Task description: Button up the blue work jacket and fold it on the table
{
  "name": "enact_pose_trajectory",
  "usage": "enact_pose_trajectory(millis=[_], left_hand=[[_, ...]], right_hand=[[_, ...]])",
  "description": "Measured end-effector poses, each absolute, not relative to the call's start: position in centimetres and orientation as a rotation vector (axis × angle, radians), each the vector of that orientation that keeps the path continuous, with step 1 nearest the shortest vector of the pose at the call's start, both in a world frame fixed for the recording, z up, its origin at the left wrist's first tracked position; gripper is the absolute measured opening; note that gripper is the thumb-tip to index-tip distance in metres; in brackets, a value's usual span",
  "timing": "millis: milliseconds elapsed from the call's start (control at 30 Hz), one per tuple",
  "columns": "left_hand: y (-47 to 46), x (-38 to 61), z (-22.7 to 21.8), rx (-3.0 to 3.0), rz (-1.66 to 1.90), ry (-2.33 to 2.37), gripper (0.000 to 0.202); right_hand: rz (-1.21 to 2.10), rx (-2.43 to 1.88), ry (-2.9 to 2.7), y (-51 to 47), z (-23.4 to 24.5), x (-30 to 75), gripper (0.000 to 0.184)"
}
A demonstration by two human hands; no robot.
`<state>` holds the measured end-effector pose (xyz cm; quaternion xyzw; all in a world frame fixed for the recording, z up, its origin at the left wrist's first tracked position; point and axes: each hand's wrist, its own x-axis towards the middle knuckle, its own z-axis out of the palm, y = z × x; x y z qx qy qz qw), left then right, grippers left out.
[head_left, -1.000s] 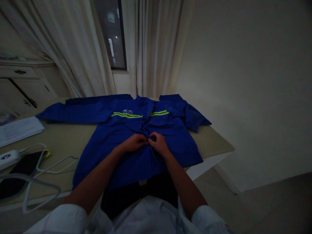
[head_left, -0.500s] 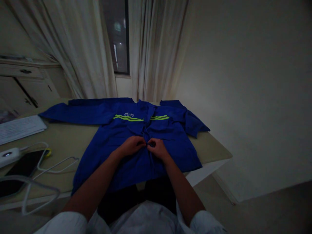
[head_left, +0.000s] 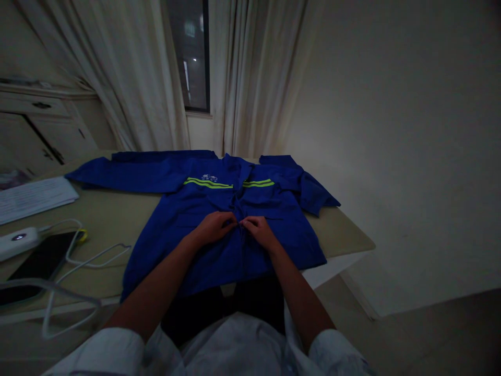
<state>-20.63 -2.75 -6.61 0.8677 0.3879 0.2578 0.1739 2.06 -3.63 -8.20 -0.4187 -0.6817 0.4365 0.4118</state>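
Royal-blue work jacket [head_left: 230, 250] flat and face up on a beige tabletop [head_left: 344, 240], collar [head_left: 238, 167] toward the window, hem reaching the near table edge. Two lime reflective stripes [head_left: 207, 183] across the chest, broken at the centre front. Small white logo [head_left: 209, 177] just above the stripe on the view's left. Sleeves spread out to both sides, the one on the view's right [head_left: 313, 190] bent back and hanging near the far table corner. Cloth a little rumpled around the front opening.

Left hand [head_left: 213, 228] on the jacket at centre front, fingers curled in, tips pinching the front edge. Right hand [head_left: 258, 233] just beside it, nearly closed, fingertips [head_left: 246, 223] closing on the same opening. Hands almost touching, both with hold of the cloth. Any button between those fingers: too small and dim to tell. White shirt sleeves [head_left: 121, 350] pushed up to the forearms.

Left of the jacket, on the same table: stack of papers [head_left: 35, 198], white power bank [head_left: 18, 240], black smartphone [head_left: 35, 266], white cable [head_left: 97, 258], white wire hanger [head_left: 50, 308] near the table edge. Beyond, cream curtains [head_left: 129, 78] around a dark window [head_left: 188, 52].
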Motion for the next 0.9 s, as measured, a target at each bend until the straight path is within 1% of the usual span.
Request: enact_pose_trajectory(millis=[100,233,333,467,567,733,900], left_hand=[[-2.7,-20.4,-6.2,2.407,0.814,1.034,0.014],[-1.6,-19.7,-5.4,2.384,0.86,1.024,0.011],[-0.4,-19.2,-5.6,2.309,0.9,1.084,0.012],[0.4,-19.1,-7.2,2.024,1.036,1.103,0.022],[0.3,-19.2,-8.2,1.864,1.056,1.092,0.029],[-0.4,-19.2,-7.9,1.775,1.053,1.092,0.042],[-0.6,-19.2,-7.9,1.725,1.03,1.08,0.046]], right_hand=[[1.184,-1.041,-1.642,-3.3,-8.4,2.1,0.027],[1.296,-1.058,-1.61,-1.8,-8.1,2.3,0.033],[1.305,-1.066,-1.627,-0.3,-7.7,2.4,0.035],[1.194,-1.074,-1.653,0.6,-8.3,1.9,0.029],[1.06,-1.061,-1.712,0.2,-9.1,1.6,0.026],[0.87,-1.083,-1.804,-1.0,-9.0,1.6,0.023],[0.699,-1.066,-1.915,-1.6,-8.4,1.7,0.015]])
